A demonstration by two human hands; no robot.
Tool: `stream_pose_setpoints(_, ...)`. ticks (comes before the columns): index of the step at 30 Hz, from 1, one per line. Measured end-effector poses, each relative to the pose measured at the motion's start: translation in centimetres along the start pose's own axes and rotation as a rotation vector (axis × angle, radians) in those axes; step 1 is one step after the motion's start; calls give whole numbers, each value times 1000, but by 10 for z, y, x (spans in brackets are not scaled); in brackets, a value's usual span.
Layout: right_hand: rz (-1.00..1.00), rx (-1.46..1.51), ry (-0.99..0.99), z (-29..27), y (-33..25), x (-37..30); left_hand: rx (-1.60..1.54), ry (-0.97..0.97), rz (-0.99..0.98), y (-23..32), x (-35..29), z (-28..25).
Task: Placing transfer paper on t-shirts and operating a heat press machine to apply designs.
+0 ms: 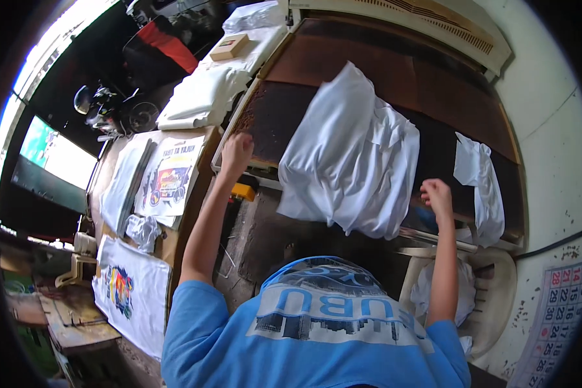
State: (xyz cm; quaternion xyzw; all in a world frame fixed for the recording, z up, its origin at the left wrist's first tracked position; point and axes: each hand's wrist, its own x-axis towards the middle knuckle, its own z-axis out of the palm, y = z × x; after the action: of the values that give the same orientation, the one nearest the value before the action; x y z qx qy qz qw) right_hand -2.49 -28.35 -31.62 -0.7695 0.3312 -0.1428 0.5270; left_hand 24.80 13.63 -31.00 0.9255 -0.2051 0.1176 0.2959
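Note:
A rumpled white cloth garment lies or hangs over the dark brown table top in front of me, its lower edge reaching past the table's near edge. Its upper left part looks slightly blurred. To its left, my left hand is closed into a fist over the table's left corner, apart from the cloth. My right hand is curled closed near the table's front edge, just right of the cloth, with a small gap between them. No fabric shows in either hand. Further right, a second white cloth drapes over the table's edge.
The dark table ends at a cream slatted housing. A side table at left bears printed white shirts, folded white cloth and a small box. A plastic chair with white cloth stands at right by the wall.

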Motion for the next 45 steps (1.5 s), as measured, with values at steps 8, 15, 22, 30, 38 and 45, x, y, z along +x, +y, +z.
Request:
stream_pose_setpoints(8, 109, -640, 34, 51, 13, -58, -87, -51, 4, -5, -46, 52)
stream_pose_setpoints(15, 1, -650, 175, 79, 13, -76, -44, -411, -115, 13, -59, 64)
stream_pose_setpoints(22, 14, 701, 177, 39, -24, -84, -998, -620, -219, 2, -18, 10)
stream_pose_setpoints(30, -238, 977, 414, -47, -157, -64, -1525, -39, -178, -3, 95, -167)
stream_pose_setpoints(38, -577, 721, 242, -43, -304, 30, -1402, 93, 112, 47, 220, -222)
stream_pose_setpoints(45, -343, 613, -22, -33, -326, 238, -1111, -298, -178, 27, 398, -120)
